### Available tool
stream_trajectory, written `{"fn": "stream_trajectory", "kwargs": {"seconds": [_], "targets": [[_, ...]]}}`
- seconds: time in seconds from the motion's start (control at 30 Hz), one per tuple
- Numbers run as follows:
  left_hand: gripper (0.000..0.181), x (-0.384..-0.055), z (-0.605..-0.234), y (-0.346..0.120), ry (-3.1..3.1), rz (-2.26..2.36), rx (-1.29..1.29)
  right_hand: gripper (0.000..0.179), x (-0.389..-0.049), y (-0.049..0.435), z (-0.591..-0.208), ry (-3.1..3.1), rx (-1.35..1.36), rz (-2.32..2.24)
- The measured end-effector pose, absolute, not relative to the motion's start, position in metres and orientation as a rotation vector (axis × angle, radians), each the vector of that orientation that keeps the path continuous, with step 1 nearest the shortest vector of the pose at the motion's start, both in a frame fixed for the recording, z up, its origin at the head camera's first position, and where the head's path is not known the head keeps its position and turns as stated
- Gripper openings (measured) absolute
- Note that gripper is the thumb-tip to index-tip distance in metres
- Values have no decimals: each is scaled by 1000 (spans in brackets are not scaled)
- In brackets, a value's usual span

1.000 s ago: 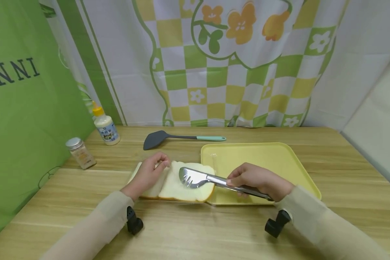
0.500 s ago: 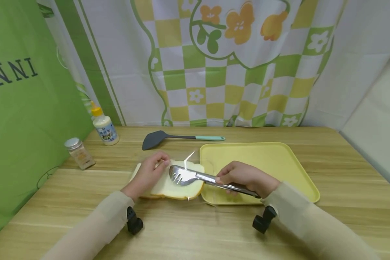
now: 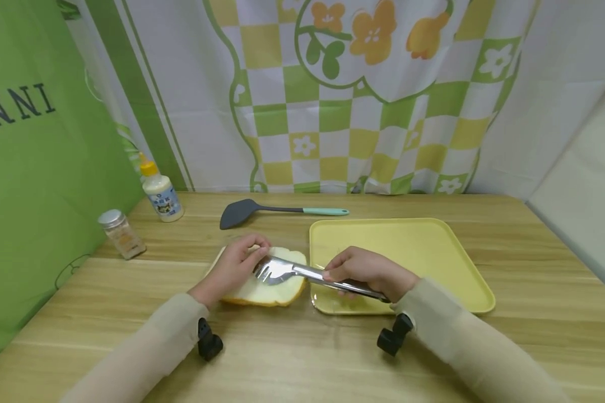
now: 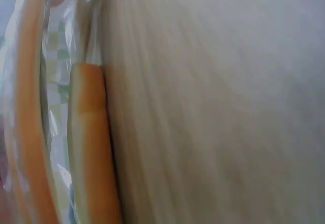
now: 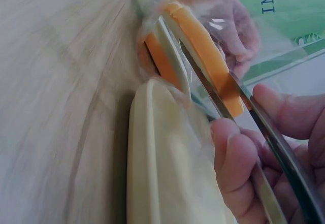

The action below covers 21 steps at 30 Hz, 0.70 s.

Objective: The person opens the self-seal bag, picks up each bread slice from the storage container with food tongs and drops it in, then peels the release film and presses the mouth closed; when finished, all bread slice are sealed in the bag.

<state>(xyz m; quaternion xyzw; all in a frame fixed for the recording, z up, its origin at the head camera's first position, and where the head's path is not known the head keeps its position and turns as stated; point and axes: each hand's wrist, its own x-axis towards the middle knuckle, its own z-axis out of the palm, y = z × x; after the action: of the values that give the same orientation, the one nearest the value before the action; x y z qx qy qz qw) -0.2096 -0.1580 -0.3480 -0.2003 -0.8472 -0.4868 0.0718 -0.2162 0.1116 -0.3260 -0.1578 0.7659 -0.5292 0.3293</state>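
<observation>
My right hand (image 3: 368,271) grips metal tongs (image 3: 310,273) over the left edge of the yellow tray. Between the tongs' arms sits a white bread slice (image 3: 284,292) with an orange-brown crust, seen edge-on as the upper slice (image 5: 203,46) in the right wrist view. Below it lies another bread slice (image 5: 170,64), at the mouth of a clear plastic bag (image 5: 216,23). My left hand (image 3: 232,268) pinches the bag's film beside the bread, thumb close to the tongs' tips. In the left wrist view, the lower slice (image 4: 94,148) lies on the table, film around it.
The yellow tray (image 3: 403,240) stands to the right, its left rim beside the bread. Behind lies a dark spatula (image 3: 238,214) with a mint handle. A yellow-capped squeeze bottle (image 3: 162,197) and a silver-lidded jar (image 3: 123,236) stand at the left, near the green curtain.
My right hand has moved left with the tongs and the bread slice, which now overlaps the other slice and sits closer to my left hand. The left hand has hardly moved.
</observation>
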Motion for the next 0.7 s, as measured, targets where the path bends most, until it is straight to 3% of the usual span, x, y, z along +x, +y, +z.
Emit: {"fn": "stream_trajectory", "kwargs": {"seconds": [0.7], "targets": [[7, -206, -348, -149, -2481, -1467, -430, 22, -220, 81, -319, 2159, -409, -1291]]}}
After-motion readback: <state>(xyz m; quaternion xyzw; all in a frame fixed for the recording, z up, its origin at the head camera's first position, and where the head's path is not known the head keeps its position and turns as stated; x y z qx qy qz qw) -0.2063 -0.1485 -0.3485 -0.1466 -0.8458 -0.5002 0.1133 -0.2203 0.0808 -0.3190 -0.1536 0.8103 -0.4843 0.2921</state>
